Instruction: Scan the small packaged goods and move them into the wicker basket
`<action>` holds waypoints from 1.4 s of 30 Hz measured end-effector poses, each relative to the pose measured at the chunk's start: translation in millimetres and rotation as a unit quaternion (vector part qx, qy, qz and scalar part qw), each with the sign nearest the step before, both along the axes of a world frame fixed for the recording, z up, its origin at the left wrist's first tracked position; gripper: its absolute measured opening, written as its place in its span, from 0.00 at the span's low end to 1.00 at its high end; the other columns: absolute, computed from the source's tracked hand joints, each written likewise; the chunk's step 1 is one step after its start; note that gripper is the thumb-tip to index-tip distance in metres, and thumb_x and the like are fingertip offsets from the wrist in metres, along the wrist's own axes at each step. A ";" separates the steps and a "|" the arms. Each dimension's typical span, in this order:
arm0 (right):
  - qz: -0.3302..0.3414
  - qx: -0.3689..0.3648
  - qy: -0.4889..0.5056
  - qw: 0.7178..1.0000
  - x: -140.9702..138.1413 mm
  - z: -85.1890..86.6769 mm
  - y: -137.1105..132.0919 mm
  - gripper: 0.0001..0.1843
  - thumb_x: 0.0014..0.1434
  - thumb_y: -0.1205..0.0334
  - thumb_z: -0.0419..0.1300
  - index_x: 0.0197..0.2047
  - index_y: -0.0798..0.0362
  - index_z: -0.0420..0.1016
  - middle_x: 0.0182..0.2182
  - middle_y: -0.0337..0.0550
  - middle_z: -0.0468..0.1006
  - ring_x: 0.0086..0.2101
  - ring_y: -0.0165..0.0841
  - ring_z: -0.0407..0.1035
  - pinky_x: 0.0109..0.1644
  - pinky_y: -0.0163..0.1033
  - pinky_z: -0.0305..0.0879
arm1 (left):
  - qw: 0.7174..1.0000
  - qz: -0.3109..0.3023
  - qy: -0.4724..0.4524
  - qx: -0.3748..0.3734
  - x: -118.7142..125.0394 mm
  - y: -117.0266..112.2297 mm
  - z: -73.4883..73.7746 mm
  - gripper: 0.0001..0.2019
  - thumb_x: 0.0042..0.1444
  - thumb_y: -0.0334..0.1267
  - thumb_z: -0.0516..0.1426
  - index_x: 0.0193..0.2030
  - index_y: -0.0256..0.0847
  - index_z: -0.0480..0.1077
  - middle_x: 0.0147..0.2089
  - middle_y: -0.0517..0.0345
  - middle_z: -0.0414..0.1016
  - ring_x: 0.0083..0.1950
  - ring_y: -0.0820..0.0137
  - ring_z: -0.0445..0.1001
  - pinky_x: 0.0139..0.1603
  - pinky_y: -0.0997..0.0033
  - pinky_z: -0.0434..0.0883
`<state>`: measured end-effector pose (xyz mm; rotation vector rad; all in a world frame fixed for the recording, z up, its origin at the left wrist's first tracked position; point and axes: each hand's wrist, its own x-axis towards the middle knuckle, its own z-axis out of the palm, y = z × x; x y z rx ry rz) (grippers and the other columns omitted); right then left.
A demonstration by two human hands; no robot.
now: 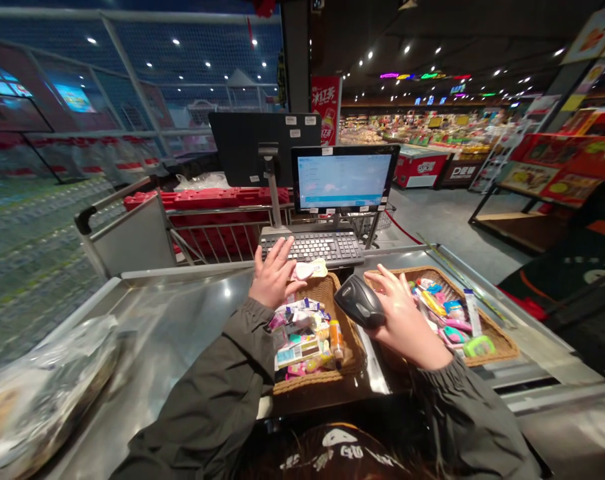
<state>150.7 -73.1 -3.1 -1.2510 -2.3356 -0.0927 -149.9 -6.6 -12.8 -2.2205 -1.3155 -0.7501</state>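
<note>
My right hand (402, 320) wraps over a black handheld barcode scanner (358, 301), whose head points left across the gap between two wicker baskets. My left hand (275, 273) is raised with its fingers spread, just beside a pale pink packet (309, 269) lying on the far rim of the left wicker basket (349, 333). That basket is heaped with small colourful packaged goods (302, 340). The right wicker basket (497, 337) holds similar items, including a green-capped item (479, 346).
A black keyboard (312, 247) and a lit monitor (345, 179) stand just beyond the baskets. The steel checkout counter (182, 313) extends left, with a clear plastic bag (47, 380) on it. A metal railing (217, 233) and red crates (207, 199) stand behind.
</note>
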 end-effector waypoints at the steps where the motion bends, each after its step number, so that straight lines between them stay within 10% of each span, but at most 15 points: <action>1: 0.000 -0.004 -0.001 1.000 -0.4 -1.5 0.5 0.20 0.54 0.59 0.59 0.50 0.54 0.73 0.62 0.58 0.64 0.67 0.56 0.46 0.65 0.73 0.43 | 1.000 0.001 0.003 -0.008 0.3 0.7 -2.8 0.14 0.58 0.49 0.60 0.42 0.42 0.73 0.73 0.44 0.52 0.73 0.52 0.51 0.72 0.39 0.35; 14: -0.020 -0.034 0.002 0.999 5.3 -19.1 5.9 0.21 0.54 0.59 0.59 0.52 0.55 0.73 0.61 0.58 0.65 0.67 0.57 0.46 0.65 0.74 0.41 | 0.983 0.005 0.085 -0.163 29.5 30.3 -87.6 0.09 0.56 0.44 0.60 0.37 0.41 0.74 0.75 0.50 0.45 0.75 0.50 0.46 0.70 0.31 0.40; 23: -0.054 -0.034 0.027 0.998 26.9 -22.8 3.4 0.29 0.53 0.61 0.60 0.58 0.55 0.69 0.62 0.59 0.64 0.66 0.58 0.48 0.66 0.73 0.43 | 0.965 -0.036 0.150 -0.212 51.3 55.8 -137.0 0.18 0.55 0.42 0.61 0.52 0.43 0.73 0.75 0.49 0.45 0.75 0.52 0.47 0.70 0.33 0.46; 35: -0.146 -0.025 0.040 0.988 81.5 -20.1 -16.9 0.26 0.56 0.59 0.58 0.58 0.55 0.70 0.61 0.58 0.67 0.66 0.55 0.50 0.67 0.70 0.41 | 0.974 -0.189 0.060 -0.106 143.5 45.4 -73.2 0.22 0.60 0.45 0.58 0.59 0.40 0.68 0.73 0.37 0.51 0.72 0.51 0.54 0.70 0.35 0.44; 42: -0.238 -0.027 0.045 0.970 142.4 -18.5 -50.5 0.29 0.55 0.56 0.61 0.59 0.53 0.68 0.62 0.58 0.64 0.67 0.57 0.48 0.66 0.73 0.41 | 0.950 -0.287 0.053 -0.115 225.0 48.0 -62.3 0.26 0.59 0.48 0.59 0.61 0.42 0.66 0.74 0.38 0.48 0.73 0.52 0.51 0.71 0.36 0.39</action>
